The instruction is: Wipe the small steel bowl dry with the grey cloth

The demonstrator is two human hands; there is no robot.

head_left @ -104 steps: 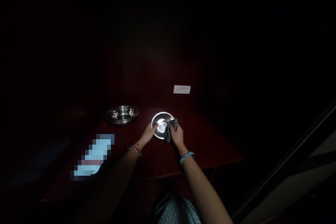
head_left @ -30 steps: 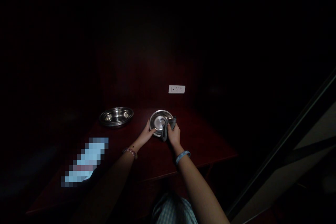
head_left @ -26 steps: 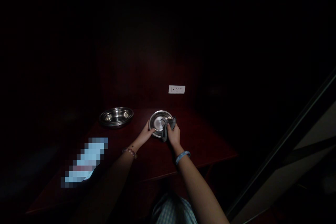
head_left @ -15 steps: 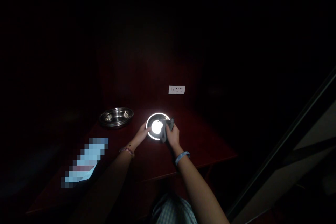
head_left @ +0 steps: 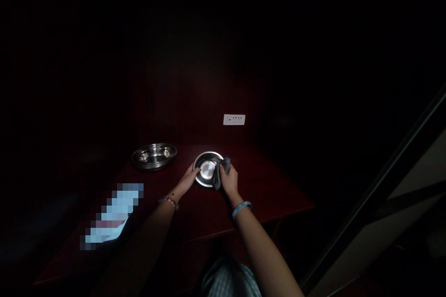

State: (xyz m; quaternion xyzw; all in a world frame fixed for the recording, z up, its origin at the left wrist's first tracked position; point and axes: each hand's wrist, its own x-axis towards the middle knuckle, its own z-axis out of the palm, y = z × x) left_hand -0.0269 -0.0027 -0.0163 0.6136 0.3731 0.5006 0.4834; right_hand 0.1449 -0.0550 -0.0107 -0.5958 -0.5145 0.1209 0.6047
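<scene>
A shiny round metal bowl [head_left: 208, 170] is held over the dark red table [head_left: 268, 185], its inside facing up toward me. My left hand [head_left: 187, 180] grips the bowl's left rim, with the thumb over the edge and the other fingers hidden beneath. Bunched in my right hand [head_left: 230, 180] is a dark grey cloth [head_left: 218, 177], pressed against the bowl's right rim and inner wall. Other metal bowls [head_left: 154, 156], apparently stacked, rest on the table to the left.
On the left of the table lies a lit, pixelated flat object [head_left: 114, 213]. A white socket panel [head_left: 234, 119] is set in the wall behind. At the lower right runs a slanted dark frame edge [head_left: 376, 190]. Surroundings are very dark.
The bright glare on the bowl has faded, so its inner base now shows. Both hands keep nearly the same place, with the cloth still at the right rim.
</scene>
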